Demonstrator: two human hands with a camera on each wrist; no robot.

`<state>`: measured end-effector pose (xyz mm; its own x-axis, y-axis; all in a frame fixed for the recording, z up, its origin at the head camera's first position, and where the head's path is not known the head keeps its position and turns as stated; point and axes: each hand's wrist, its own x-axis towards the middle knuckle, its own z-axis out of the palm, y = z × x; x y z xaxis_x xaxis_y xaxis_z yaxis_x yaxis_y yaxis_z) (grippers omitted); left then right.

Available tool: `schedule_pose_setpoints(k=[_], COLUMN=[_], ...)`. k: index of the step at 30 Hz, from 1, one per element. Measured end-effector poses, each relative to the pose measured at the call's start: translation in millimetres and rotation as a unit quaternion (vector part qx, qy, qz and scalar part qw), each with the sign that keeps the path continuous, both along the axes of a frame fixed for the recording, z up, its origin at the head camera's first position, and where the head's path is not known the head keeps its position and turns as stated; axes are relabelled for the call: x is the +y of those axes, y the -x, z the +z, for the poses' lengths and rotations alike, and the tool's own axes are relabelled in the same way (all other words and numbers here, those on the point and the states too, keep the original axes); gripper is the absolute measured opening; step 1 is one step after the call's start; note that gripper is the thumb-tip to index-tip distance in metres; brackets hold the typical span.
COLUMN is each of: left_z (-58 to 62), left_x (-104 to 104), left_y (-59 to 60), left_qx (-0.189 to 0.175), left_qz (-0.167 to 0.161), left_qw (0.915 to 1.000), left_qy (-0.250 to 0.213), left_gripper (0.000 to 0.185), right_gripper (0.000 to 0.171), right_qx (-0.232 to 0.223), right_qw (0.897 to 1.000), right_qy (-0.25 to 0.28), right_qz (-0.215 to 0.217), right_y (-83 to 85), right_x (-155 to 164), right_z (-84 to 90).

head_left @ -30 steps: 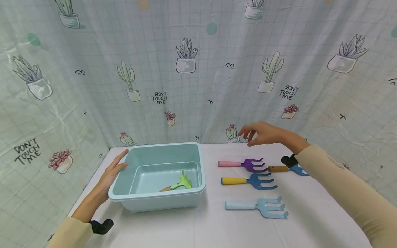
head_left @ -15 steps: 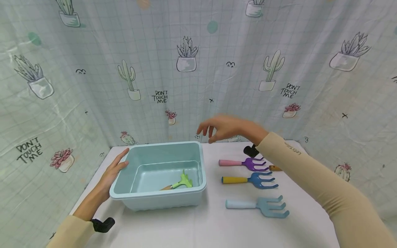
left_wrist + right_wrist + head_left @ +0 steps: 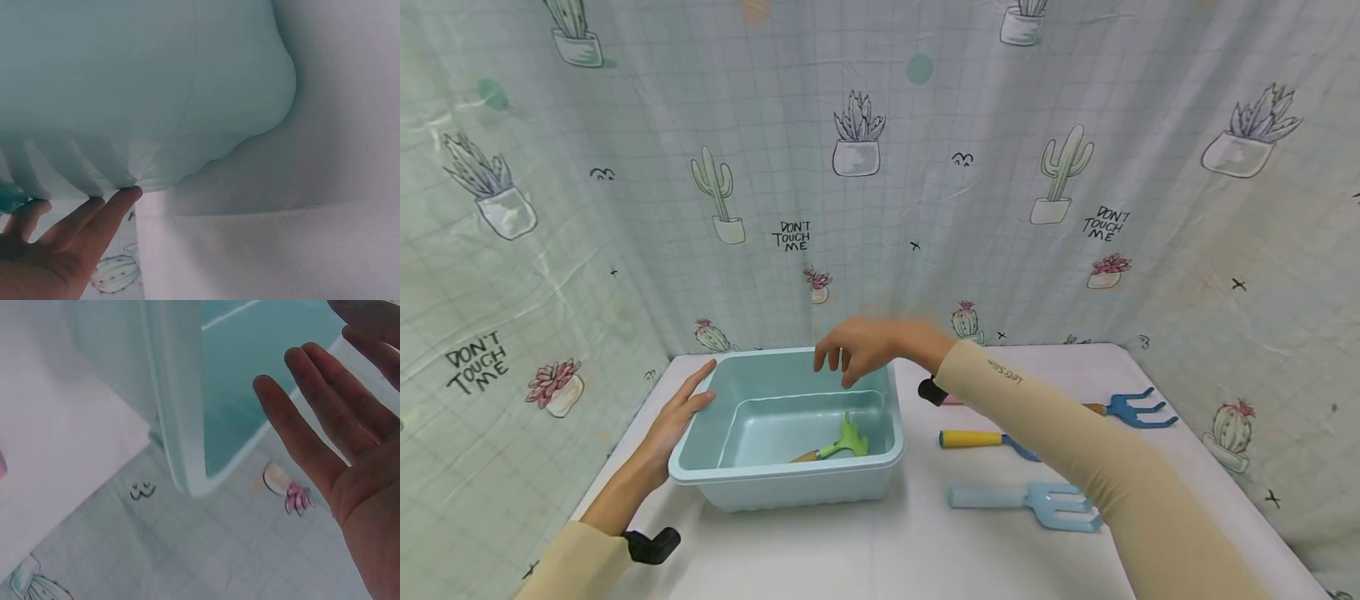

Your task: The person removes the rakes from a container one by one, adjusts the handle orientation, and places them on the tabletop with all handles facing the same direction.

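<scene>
Head view: right hand (image 3: 865,350) hovers mid-frame over teal tub (image 3: 880,454), fingers loose, empty; moved left from the forks. Left hand (image 3: 673,417) flat on tub's left wall.
Left wrist: fingers (image 3: 106,212) straight, touching tub (image 3: 156,81).
Right wrist: palm (image 3: 350,444) open above tub (image 3: 175,394).

Head view: the right sleeve (image 3: 1075,450) hides the tines of the yellow-handled fork (image 3: 973,438) at its 3 o'clock end, leaving the handle visible, and covers nearly all of the pink-handled fork (image 3: 946,400). The right hand (image 3: 868,348) is motion-blurred. Left wrist view: the left hand (image 3: 59,240) is cut off at 7 o'clock; the tub (image 3: 137,87) runs past the frame at 12 and 9 o'clock. Right wrist view: the palm is cropped at 3 to 5 o'clock.
</scene>
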<state>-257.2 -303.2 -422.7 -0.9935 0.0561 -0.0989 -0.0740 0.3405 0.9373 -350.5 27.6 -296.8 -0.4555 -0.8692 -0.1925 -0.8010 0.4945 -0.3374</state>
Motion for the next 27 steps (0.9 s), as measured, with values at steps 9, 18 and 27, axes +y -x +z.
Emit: schedule_pose_setpoints(k=[9,18,27], left_z=[-0.2,-0.8,-1.2], left_x=[0,1,-1], left_y=[-0.8,2.6,2.1], left_qx=[0.008,0.002,0.006], left_qz=[-0.002,0.001,0.003], left_qw=[1.0000,1.0000,1.0000], left_qy=[-0.002,-0.006,-0.003], left_gripper=[0.066,0.066,0.066], right_gripper=[0.045,0.043,0.047], right_qx=[-0.064,-0.150,-0.172], right_qw=[0.995,0.977,0.965], right_qy=[-0.076,-0.120,-0.136], right_qz=[-0.028,-0.092,-0.140], right_y=[7.4,13.6,18.4], right_x=[-39,-63,-63], right_z=[-28.9,-46.9,-74.5])
